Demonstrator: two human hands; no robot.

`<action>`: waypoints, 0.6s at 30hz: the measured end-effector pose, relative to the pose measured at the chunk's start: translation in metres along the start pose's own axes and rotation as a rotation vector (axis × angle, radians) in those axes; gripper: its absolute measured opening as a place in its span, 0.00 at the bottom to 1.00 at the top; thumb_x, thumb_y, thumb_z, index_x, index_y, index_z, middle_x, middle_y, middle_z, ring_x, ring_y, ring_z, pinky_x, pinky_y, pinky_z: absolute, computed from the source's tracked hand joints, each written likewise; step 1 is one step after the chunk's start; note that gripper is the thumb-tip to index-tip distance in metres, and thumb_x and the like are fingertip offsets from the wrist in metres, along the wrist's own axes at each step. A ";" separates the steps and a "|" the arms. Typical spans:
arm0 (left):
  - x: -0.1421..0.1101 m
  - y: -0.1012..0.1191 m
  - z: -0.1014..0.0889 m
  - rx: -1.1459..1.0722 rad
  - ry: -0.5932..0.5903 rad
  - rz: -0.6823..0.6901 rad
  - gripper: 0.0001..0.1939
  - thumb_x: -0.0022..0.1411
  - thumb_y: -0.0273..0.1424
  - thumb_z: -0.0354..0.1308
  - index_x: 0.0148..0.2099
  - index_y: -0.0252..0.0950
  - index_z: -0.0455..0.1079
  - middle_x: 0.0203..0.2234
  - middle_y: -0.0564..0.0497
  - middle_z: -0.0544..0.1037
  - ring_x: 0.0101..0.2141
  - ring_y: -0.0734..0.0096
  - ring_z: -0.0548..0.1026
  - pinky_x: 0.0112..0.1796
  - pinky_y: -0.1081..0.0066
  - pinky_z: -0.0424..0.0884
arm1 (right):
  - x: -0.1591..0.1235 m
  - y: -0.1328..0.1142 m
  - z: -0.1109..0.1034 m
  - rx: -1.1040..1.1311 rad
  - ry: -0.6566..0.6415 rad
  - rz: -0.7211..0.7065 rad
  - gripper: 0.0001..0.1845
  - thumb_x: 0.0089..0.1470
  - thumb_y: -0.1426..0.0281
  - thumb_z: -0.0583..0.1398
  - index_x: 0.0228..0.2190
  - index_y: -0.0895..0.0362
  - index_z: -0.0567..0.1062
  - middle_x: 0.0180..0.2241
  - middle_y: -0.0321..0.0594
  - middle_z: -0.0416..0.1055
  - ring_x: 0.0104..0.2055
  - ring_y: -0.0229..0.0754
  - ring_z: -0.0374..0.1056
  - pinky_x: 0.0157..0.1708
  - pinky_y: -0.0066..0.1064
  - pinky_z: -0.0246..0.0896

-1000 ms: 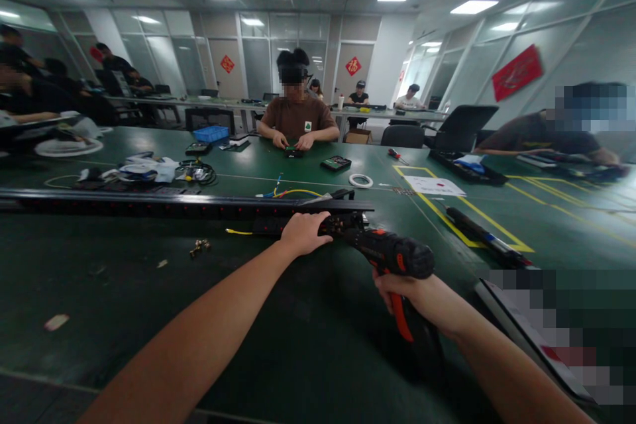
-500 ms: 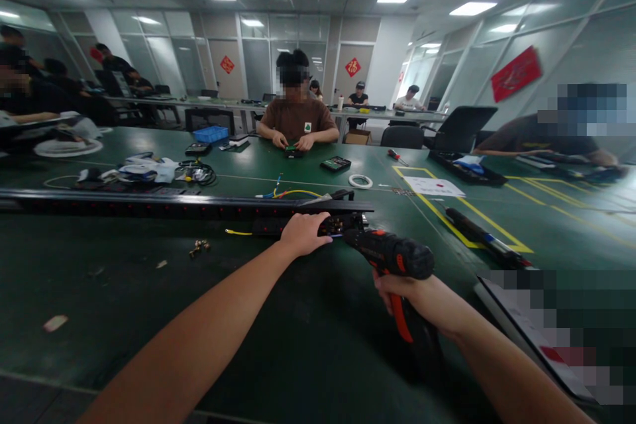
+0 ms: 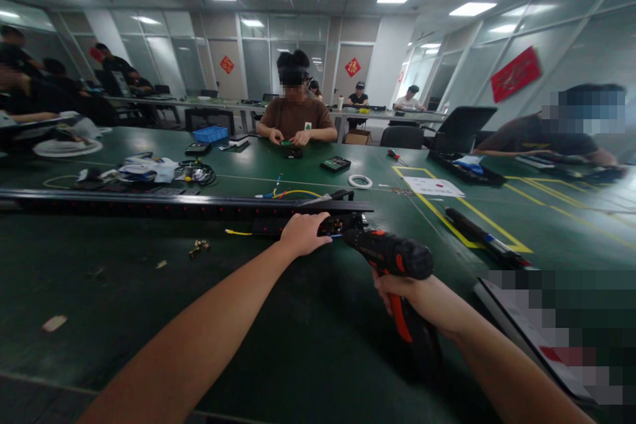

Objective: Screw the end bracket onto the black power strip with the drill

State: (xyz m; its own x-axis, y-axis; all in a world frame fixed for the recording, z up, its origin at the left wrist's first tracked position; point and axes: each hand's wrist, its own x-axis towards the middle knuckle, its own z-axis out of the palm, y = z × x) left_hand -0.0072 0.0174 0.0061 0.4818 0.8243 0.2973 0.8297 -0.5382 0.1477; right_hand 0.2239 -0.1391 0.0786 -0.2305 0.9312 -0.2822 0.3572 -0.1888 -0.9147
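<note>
My right hand (image 3: 415, 295) is wrapped round the grip of a black and orange cordless drill (image 3: 392, 252). The drill's nose points left, right up against the end of a black electrical module (image 3: 271, 227) whose metal parts are exposed. My left hand (image 3: 304, 235) grips that module from above, with the thumb on its near side. A yellow wire (image 3: 238, 232) sticks out of the module's left end. Behind it lies a long black rail (image 3: 163, 205) with a row of small red marks. Whether the drill's tip touches a screw cannot be made out.
Small brass-coloured screws (image 3: 199, 248) lie left of my forearm. Bundled cables (image 3: 196, 172), a white ring (image 3: 360, 181) and a screwdriver (image 3: 395, 156) are beyond the rail. A long dark tool (image 3: 484, 235) lies right. A co-worker (image 3: 298, 112) sits opposite, handling a small green part.
My hands, the drill and the module look the same as before. The co-worker opposite has shifted their hands slightly to the left over the green part.
</note>
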 end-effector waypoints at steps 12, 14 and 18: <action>-0.001 0.001 -0.002 -0.004 0.000 -0.002 0.35 0.64 0.51 0.61 0.67 0.42 0.63 0.55 0.44 0.78 0.53 0.49 0.76 0.54 0.56 0.67 | 0.001 0.002 -0.002 -0.008 -0.018 -0.004 0.08 0.49 0.63 0.62 0.26 0.55 0.73 0.21 0.34 0.70 0.26 0.42 0.68 0.29 0.33 0.64; 0.000 0.001 -0.002 -0.001 0.002 0.000 0.35 0.64 0.51 0.62 0.67 0.42 0.64 0.55 0.44 0.78 0.53 0.49 0.77 0.54 0.56 0.67 | 0.001 0.003 -0.002 -0.006 -0.022 -0.005 0.07 0.50 0.64 0.62 0.26 0.55 0.73 0.21 0.34 0.70 0.26 0.42 0.68 0.29 0.33 0.64; -0.001 0.003 -0.003 0.004 -0.009 -0.012 0.35 0.64 0.51 0.62 0.67 0.42 0.63 0.55 0.44 0.78 0.53 0.49 0.76 0.54 0.56 0.67 | 0.002 0.003 -0.002 0.011 -0.007 -0.012 0.07 0.48 0.65 0.63 0.28 0.55 0.73 0.21 0.33 0.70 0.25 0.42 0.68 0.29 0.33 0.64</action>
State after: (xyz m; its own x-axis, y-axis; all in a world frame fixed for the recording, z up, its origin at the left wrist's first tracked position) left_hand -0.0061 0.0150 0.0092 0.4742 0.8325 0.2866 0.8366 -0.5275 0.1480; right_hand 0.2263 -0.1377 0.0758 -0.2407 0.9313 -0.2734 0.3441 -0.1816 -0.9212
